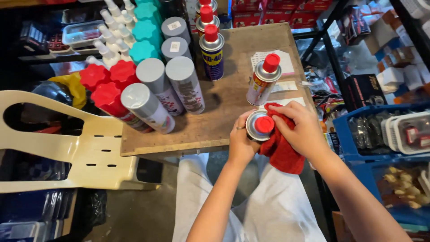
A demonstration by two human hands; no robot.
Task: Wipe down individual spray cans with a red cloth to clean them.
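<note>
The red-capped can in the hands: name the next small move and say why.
Probably turn the can a little in the left hand so the red cloth under the right hand meets an unwiped side; the cloth covers only its right side.

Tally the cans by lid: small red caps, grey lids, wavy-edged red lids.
Spray cans with small round red caps: 5, including the held can in the left hand
Tall cans with flat grey lids: 5
Cans with wavy-edged red lids: 3
Total: 13

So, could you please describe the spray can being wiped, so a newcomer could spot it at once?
Start at the wooden tabletop and go to its near edge. There the left hand grips a spray can while the right hand presses a red cloth against it. It alone is held.
</note>
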